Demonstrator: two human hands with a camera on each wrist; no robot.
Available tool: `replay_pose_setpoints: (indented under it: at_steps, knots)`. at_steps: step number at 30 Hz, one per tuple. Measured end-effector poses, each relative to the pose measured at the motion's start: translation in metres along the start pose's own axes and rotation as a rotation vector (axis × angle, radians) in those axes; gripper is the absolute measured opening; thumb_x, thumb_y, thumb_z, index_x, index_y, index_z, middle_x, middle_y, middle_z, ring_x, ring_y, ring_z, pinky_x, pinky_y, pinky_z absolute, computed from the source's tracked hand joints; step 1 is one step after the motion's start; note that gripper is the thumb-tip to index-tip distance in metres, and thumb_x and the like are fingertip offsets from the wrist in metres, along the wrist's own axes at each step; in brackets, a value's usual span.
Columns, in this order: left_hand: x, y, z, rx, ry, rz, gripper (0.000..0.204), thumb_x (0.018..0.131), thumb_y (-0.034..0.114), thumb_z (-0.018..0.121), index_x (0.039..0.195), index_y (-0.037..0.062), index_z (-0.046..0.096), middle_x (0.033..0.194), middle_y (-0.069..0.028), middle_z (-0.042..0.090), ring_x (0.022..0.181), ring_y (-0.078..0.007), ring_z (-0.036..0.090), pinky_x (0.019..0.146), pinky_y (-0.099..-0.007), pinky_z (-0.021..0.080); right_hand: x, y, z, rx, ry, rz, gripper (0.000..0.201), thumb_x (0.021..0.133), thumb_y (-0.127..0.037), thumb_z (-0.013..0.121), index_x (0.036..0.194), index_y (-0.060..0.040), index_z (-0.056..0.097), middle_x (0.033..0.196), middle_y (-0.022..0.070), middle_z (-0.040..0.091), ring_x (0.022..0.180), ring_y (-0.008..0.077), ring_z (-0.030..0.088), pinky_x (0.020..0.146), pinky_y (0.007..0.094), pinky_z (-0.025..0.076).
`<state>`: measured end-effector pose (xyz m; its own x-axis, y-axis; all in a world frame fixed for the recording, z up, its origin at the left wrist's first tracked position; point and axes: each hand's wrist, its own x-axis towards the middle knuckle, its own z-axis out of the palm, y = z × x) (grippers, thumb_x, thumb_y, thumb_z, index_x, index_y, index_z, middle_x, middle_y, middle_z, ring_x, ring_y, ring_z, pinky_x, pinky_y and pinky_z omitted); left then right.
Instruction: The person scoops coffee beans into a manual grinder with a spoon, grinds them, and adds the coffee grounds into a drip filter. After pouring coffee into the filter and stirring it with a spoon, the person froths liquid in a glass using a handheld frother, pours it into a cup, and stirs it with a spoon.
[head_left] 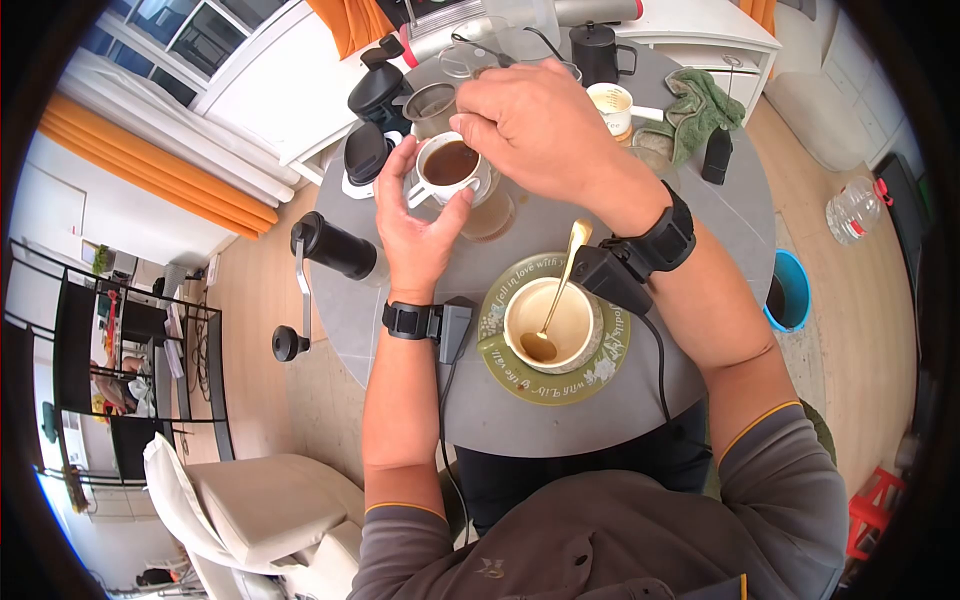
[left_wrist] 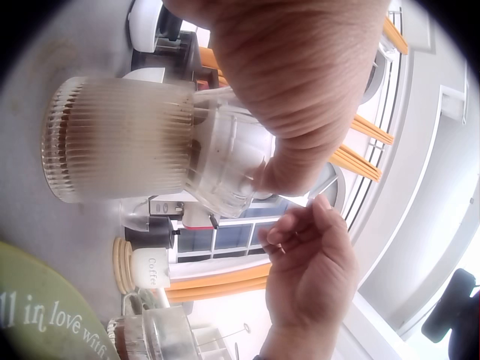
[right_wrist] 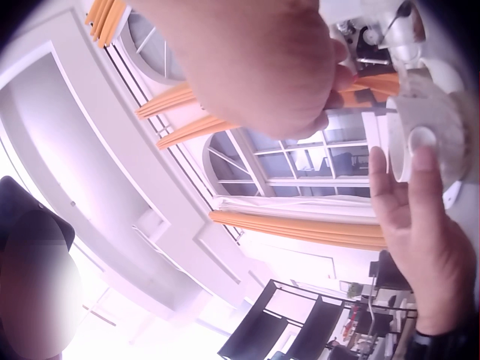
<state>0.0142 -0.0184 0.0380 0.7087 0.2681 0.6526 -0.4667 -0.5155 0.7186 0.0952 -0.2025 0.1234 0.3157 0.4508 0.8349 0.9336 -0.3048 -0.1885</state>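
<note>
A white coffee dripper with dark brown coffee inside sits on a ribbed glass carafe. My left hand grips it, thumb on the near side and fingers on the far left. Above its rim is my right hand, turned down with fingers loosely bent and no object showing in them. In the left wrist view, the right hand's palm faces the dripper, apart from it. Closer to the body, a pale cup with a gold spoon stands on a green lettered plate.
Left on the grey table is a hand grinder. Behind stand a metal cup, black lidded containers and a black pitcher. At right lie a white measuring cup and green cloth. A blue bucket stands on the floor.
</note>
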Motion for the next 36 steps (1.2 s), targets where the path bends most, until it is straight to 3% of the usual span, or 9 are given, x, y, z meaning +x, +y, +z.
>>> replay_pose_setpoints:
  at_steps: [4, 6, 13, 15, 25, 27, 31, 33, 36]
  knots:
    - [0.000, 0.001, 0.000, -0.003, 0.000, -0.005, 0.081, 0.074, 0.017, 0.087, 0.145, 0.0006, 0.051, 0.134, -0.0150, 0.059, 0.125, -0.0275, 0.057, 0.110, -0.0405, 0.043, 0.001, 0.000, -0.002, 0.066, -0.045, 0.022, 0.025, 0.094, -0.022, 0.062, 0.078, -0.0036, 0.061, 0.072, 0.0111, 0.062, 0.072, 0.0342, 0.062, 0.065, 0.0455, 0.046]
    - [0.000, 0.001, 0.000, 0.004, 0.001, -0.004, 0.082, 0.074, 0.017, 0.087, 0.145, 0.0006, 0.051, 0.134, -0.0151, 0.059, 0.125, -0.0274, 0.056, 0.110, -0.0405, 0.043, 0.003, -0.006, -0.008, 0.108, -0.177, 0.141, 0.025, 0.093, -0.023, 0.056, 0.079, -0.0054, 0.066, 0.082, 0.0088, 0.069, 0.085, 0.0320, 0.067, 0.080, 0.0476, 0.043]
    - [0.000, 0.000, 0.000, 0.006, 0.000, -0.001, 0.082, 0.074, 0.016, 0.087, 0.145, 0.0001, 0.050, 0.134, -0.0156, 0.059, 0.126, -0.0273, 0.057, 0.111, -0.0404, 0.043, 0.003, -0.005, -0.005, 0.122, -0.105, 0.126, 0.023, 0.093, -0.023, 0.057, 0.081, -0.0066, 0.067, 0.082, 0.0085, 0.069, 0.085, 0.0317, 0.067, 0.079, 0.0470, 0.043]
    - [0.000, 0.000, 0.000, -0.003, 0.001, -0.005, 0.082, 0.074, 0.016, 0.087, 0.145, 0.0001, 0.050, 0.134, -0.0157, 0.059, 0.126, -0.0275, 0.057, 0.111, -0.0404, 0.043, 0.001, -0.003, 0.000, 0.015, 0.011, 0.023, 0.023, 0.094, -0.024, 0.062, 0.079, -0.0065, 0.065, 0.073, 0.0089, 0.063, 0.074, 0.0329, 0.063, 0.069, 0.0449, 0.044]
    - [0.001, 0.002, -0.002, 0.063, -0.009, 0.020, 0.082, 0.074, 0.017, 0.087, 0.145, 0.0000, 0.050, 0.134, -0.0159, 0.059, 0.126, -0.0281, 0.057, 0.110, -0.0406, 0.044, 0.001, -0.008, -0.005, 0.066, -0.073, 0.050, 0.024, 0.093, -0.023, 0.064, 0.077, -0.0051, 0.062, 0.073, 0.0105, 0.062, 0.074, 0.0334, 0.062, 0.069, 0.0452, 0.043]
    - [0.001, 0.001, -0.002, 0.078, -0.010, 0.032, 0.082, 0.074, 0.017, 0.087, 0.145, 0.0000, 0.050, 0.134, -0.0158, 0.059, 0.125, -0.0281, 0.057, 0.110, -0.0406, 0.043, 0.003, -0.011, -0.008, 0.122, -0.149, 0.122, 0.023, 0.092, -0.022, 0.058, 0.079, -0.0064, 0.068, 0.080, 0.0087, 0.069, 0.084, 0.0311, 0.067, 0.079, 0.0469, 0.043]
    - [0.000, 0.000, -0.001, 0.033, -0.002, 0.020, 0.082, 0.074, 0.017, 0.086, 0.145, 0.0001, 0.050, 0.134, -0.0156, 0.059, 0.125, -0.0281, 0.057, 0.110, -0.0407, 0.043, 0.002, -0.007, -0.003, 0.122, -0.145, 0.125, 0.022, 0.093, -0.024, 0.059, 0.082, -0.0076, 0.069, 0.080, 0.0079, 0.069, 0.085, 0.0301, 0.067, 0.079, 0.0466, 0.043]
    - [0.000, 0.000, -0.001, 0.036, -0.005, 0.020, 0.082, 0.074, 0.017, 0.086, 0.145, 0.0002, 0.050, 0.134, -0.0156, 0.059, 0.125, -0.0282, 0.057, 0.110, -0.0407, 0.043, 0.001, -0.005, 0.003, 0.076, 0.023, 0.008, 0.021, 0.093, -0.022, 0.066, 0.080, -0.0063, 0.065, 0.071, 0.0080, 0.062, 0.071, 0.0312, 0.063, 0.066, 0.0443, 0.045]
    - [0.000, 0.001, -0.001, 0.029, -0.005, 0.015, 0.082, 0.074, 0.017, 0.086, 0.145, 0.0005, 0.050, 0.134, -0.0157, 0.059, 0.125, -0.0282, 0.057, 0.110, -0.0406, 0.043, 0.000, -0.004, 0.002, 0.032, 0.011, -0.001, 0.020, 0.093, -0.023, 0.065, 0.080, -0.0068, 0.065, 0.071, 0.0077, 0.062, 0.072, 0.0308, 0.063, 0.067, 0.0440, 0.045]
